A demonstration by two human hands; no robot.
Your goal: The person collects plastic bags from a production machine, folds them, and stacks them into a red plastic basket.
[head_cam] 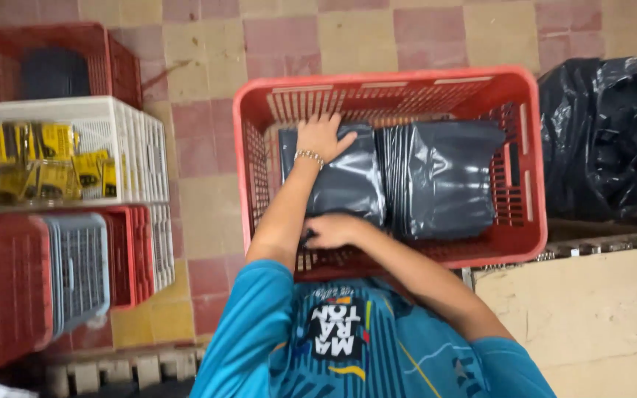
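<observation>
A red plastic crate [532, 147] sits on the tiled floor in front of me. Inside it lie two stacks of dark grey plastic bags side by side. My left hand [321, 135], with a bracelet at the wrist, lies over the far end of the left stack [352, 180], fingers curling past its edge. My right hand [333, 230] is curled around the near end of that same stack. The right stack [440, 177] lies untouched beside it.
A full black plastic sack [602, 133] stands right of the crate. To the left are stacked crates: a white one [138, 147] with yellow packets, red ones [5, 295] and a grey one [79, 269]. A pale slab [591, 309] lies at lower right.
</observation>
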